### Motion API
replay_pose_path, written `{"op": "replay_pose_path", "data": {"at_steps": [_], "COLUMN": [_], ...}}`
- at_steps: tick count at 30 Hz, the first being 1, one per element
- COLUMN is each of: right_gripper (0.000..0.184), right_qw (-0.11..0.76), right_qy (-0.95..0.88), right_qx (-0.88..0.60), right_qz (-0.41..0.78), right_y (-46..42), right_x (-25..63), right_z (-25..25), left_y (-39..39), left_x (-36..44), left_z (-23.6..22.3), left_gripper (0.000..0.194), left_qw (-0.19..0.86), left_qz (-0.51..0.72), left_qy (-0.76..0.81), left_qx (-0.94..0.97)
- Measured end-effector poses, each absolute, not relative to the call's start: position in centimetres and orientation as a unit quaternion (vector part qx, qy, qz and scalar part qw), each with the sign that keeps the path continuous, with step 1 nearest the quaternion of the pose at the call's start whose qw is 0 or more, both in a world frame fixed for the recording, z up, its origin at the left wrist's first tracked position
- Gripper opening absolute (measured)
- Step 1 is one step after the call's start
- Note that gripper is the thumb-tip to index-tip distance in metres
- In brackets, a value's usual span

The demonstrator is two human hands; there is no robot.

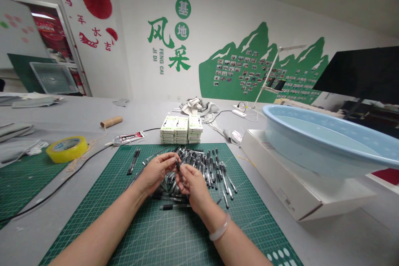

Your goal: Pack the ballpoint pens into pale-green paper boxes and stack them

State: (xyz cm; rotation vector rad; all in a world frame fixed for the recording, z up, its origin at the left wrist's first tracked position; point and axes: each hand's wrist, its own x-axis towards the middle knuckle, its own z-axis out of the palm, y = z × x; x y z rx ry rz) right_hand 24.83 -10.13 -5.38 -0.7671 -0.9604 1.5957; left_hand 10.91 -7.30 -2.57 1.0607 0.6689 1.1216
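Note:
Both my hands meet over a heap of clear pens with black caps and grips [215,166] on the green cutting mat [174,237]. Between them is one black-and-clear pen [178,165]. My left hand [160,170] pinches its upper end with thumb and forefinger. Lower down, my right hand [191,181] has its fingers closed round the same pen. Part of the pen is hidden by the fingers. A pair of pens [133,162] lies apart at the mat's left, and another pen [174,206] lies crosswise just below my hands.
Stacked small white-and-green boxes [181,131] stand behind the mat. To the left are a glue tube [129,138], a yellow tape roll [67,149] and a black cable [62,185]. At right, a blue basin [311,145] rests on a white carton [280,174]. Grey cloth [199,107] lies at the back.

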Motion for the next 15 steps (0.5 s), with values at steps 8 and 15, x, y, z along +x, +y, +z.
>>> {"op": "replay_pose_path", "data": {"at_steps": [8,15], "right_gripper": [0.032,0.034], "right_qw": [0.521,0.536], "right_qy": [-0.409,-0.4], "right_qx": [-0.301,-0.319], "right_qz": [0.686,0.671], "right_y": [-10.19,-10.13], "right_x": [24.92,24.89], "right_z": [-5.27,-5.39], "left_y": [-7.41,-7.33], "left_x": [10.87,10.9], "left_z": [-2.28,-2.55], "left_gripper": [0.015,0.013], "left_qw": [0.673,0.663], "left_qz": [0.497,0.502], "left_qy": [0.295,0.292], "left_qx": [0.462,0.472]}}
